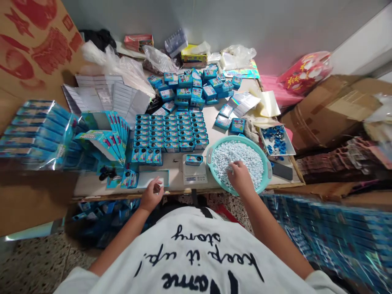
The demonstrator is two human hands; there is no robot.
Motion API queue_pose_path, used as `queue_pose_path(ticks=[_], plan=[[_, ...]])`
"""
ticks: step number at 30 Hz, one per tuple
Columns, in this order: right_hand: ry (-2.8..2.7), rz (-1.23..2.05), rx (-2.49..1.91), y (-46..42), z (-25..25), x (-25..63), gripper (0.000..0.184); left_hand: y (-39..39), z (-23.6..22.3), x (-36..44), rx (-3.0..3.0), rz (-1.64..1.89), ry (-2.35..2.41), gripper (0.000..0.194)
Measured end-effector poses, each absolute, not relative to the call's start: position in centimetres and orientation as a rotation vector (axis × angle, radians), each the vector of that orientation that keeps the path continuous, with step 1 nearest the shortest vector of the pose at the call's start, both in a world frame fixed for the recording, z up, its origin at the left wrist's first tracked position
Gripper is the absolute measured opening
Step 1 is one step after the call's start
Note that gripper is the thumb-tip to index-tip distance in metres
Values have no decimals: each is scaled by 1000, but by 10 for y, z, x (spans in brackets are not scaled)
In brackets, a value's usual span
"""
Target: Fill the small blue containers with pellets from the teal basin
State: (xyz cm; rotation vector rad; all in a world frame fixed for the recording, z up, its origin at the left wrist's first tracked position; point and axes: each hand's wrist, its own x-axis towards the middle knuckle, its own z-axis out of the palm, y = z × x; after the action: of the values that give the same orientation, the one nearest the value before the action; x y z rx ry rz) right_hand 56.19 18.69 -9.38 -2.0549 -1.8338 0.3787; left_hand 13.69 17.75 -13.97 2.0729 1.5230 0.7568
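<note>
- Far left of the frame: a stack of shrink-wrapped blue packs point(33, 130) sat on a brown box, off the work surface, probably parked as finished stuff.
- Just right of that, folded blue cartons point(105, 136) leaned fanned out in a row, I'd guess so one could be grabbed at a time.
- Lower centre-left: the left hand point(152, 195) hovered at the near table edge, fingers curled in around something small and pale. Looked like a loose pinch, but what it held was too blurry to tell.
- Centre: small blue tins point(171, 132) were laid out in a tidy grid with dark openings facing up, seemingly lined up ready for filling.
- Below the grid, one open tin point(194, 159) sat on a little white scale point(195, 173), likely for weighing.
- Right of centre: a teal basin point(262, 153) full of tiny pale blue pellets point(237, 157), right beside the scale for easy reach.
- The right hand point(240, 178) was palm-down in the pellets at the near side, fingers bunched like it was gathering some.
- Further right: a white tray of blue bits point(277, 141), just beside the basin.
</note>
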Motion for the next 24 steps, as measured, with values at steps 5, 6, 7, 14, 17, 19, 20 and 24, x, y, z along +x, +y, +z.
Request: queue_pose_path(ticks=[5, 6, 7, 14, 17, 19, 20, 24], plan=[[-1910, 375, -2149, 189, -98, 561, 24, 172, -142, 114, 1933, 810, 1716, 53], [-1908, 374, -2176, 189, -98, 560, 23, 168, -144, 110, 1920, 790, 1731, 52], [-1907, 375, -2202, 190, -98, 559, 23, 164, -145, 106, 1911, 764, 1742, 51], [-1977, 404, -2283, 197, -92, 557, 18, 127, -154, 97, 1875, 522, 1735, 48], [-2006, 402, -2300, 198, -87, 558, 20, 117, -158, 96, 1848, 447, 1754, 47], [-2019, 405, -2313, 199, -85, 558, 17, 113, -161, 94, 1831, 393, 1753, 46], [-2022, 407, -2321, 200, -85, 558, 14, 110, -162, 93, 1822, 365, 1748, 46], [-2033, 414, -2348, 206, -88, 558, 16, 97, -167, 95, 1749, 269, 1784, 48]])
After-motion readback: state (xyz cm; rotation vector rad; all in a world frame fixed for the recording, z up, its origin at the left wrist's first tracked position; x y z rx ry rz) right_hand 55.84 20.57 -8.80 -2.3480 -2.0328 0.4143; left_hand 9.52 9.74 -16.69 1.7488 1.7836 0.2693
